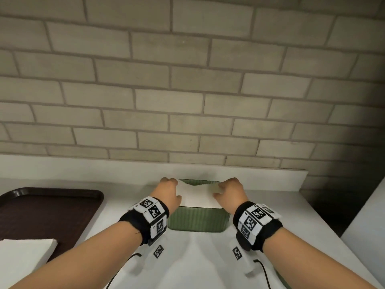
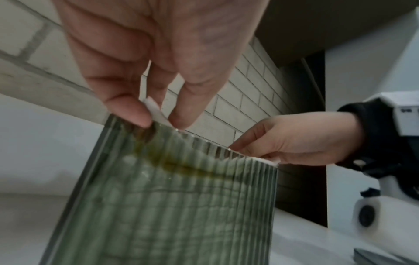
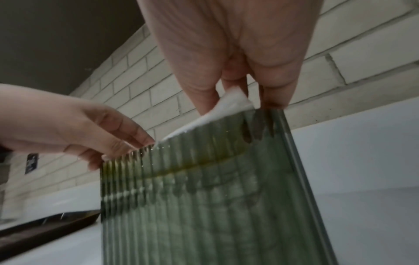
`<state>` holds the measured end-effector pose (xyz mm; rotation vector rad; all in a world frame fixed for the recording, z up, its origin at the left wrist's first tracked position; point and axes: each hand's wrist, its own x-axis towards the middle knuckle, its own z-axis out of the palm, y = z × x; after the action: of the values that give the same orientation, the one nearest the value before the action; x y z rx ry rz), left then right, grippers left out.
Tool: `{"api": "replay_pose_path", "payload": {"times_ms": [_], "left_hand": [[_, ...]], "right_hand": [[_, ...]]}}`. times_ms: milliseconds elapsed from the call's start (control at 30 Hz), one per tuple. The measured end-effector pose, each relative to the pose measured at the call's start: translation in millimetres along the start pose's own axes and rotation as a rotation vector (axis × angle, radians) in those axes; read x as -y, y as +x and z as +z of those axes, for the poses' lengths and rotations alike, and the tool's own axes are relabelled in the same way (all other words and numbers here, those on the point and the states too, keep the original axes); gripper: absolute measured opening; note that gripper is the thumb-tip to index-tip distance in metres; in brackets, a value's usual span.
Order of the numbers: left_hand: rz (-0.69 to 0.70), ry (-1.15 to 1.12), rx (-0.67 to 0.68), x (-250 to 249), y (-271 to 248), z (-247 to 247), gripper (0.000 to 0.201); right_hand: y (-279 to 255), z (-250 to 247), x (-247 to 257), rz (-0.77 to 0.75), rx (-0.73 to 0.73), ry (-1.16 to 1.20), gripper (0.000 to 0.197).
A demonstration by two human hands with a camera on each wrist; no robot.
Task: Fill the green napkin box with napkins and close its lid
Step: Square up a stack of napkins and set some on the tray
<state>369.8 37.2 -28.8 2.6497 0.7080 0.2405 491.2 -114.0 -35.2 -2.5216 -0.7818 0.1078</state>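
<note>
Ribbed translucent green napkin box [image 1: 196, 221], white napkins [image 1: 196, 196], dark brown tray [image 1: 41, 213]; beige brick-pattern wall [image 1: 187, 80]

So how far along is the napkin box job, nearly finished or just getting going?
Midway, I'd say. The green napkin box already stands open on the counter. In hand: the left hand and right hand each pinch an end of a white napkin stack, lowering it through the rim. Left: more napkins wait by the brown tray, and no lid is on yet.

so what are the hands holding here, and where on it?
Both hold the napkin stack at the green box's open top: left hand pinches its left edge, right hand its right edge.
</note>
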Motion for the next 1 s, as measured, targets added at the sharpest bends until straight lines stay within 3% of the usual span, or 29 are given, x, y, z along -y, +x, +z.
{"api": "replay_pose_path", "payload": {"times_ms": [200,333,467,667,867,1000], "left_hand": [[0.011,0.227,-0.029,-9,-2,-2,0.047],[0.023,0.117,0.06,-16,8,-14,0.056],[-0.011,0.131,0.251,-28,21,-24,0.063],[-0.067,0.255,0.346,-37,28,-8,0.063],[-0.078,0.257,0.335,-36,28,-3,0.07],[-0.068,0.229,0.326,-36,31,-11,0.069]], "right_hand": [[-7,4,1,-0.087,0.0,-0.207,0.038],[-12,2,4,-0.218,-0.008,-0.231,0.042],[-11,0,13,-0.249,0.117,-0.165,0.044],[-6,-3,26,-0.163,0.434,-0.286,0.056],[4,2,23,-0.06,0.386,-0.296,0.056],[5,4,25,-0.081,0.304,-0.349,0.053]]}}
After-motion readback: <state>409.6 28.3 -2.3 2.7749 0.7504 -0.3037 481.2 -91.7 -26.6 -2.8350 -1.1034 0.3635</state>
